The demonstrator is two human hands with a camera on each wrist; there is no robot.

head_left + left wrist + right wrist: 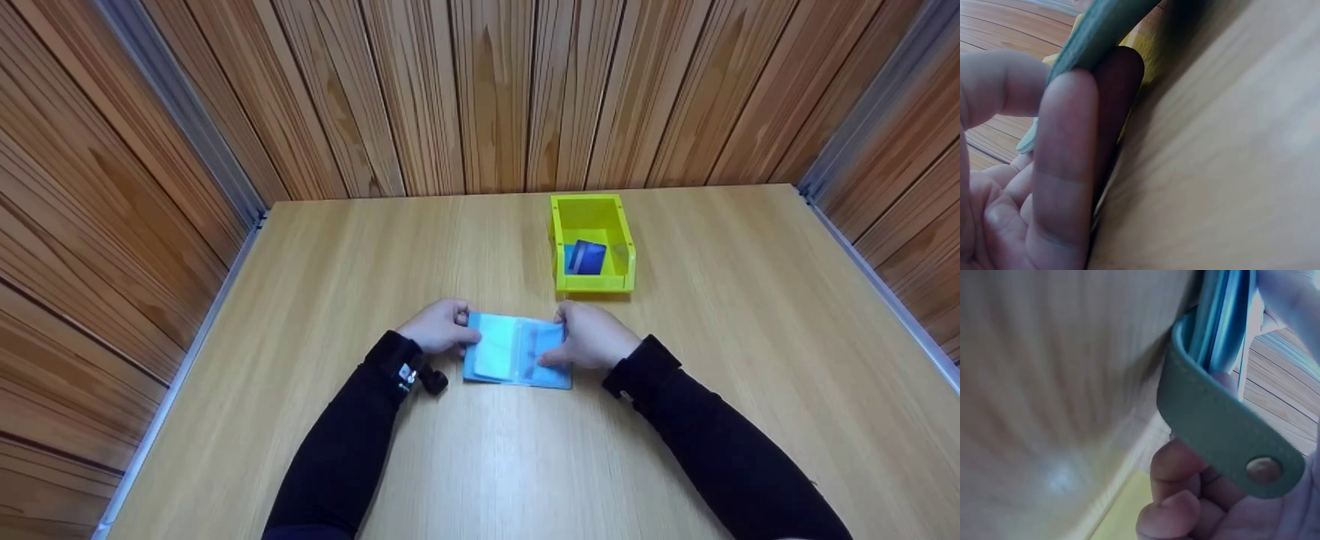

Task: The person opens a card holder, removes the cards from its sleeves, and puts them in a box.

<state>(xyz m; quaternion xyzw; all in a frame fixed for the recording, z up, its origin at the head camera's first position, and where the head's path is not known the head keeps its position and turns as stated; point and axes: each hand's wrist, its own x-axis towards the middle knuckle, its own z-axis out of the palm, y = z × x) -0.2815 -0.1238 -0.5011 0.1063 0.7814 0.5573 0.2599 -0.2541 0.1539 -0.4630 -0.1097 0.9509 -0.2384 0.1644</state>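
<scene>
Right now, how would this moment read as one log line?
blue card holder: open; left hand: grips its left edge; right hand: grips its right edge; yellow bin: beyond it, dark-blue card inside

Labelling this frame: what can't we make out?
- Print on the dark-blue card: too small, head view.
- Full shape of the light-blue item beside it: partly covered by that card, head view.
- Contents of the wallet's right side: blurred, partly covered by the right grip, head view.
</scene>
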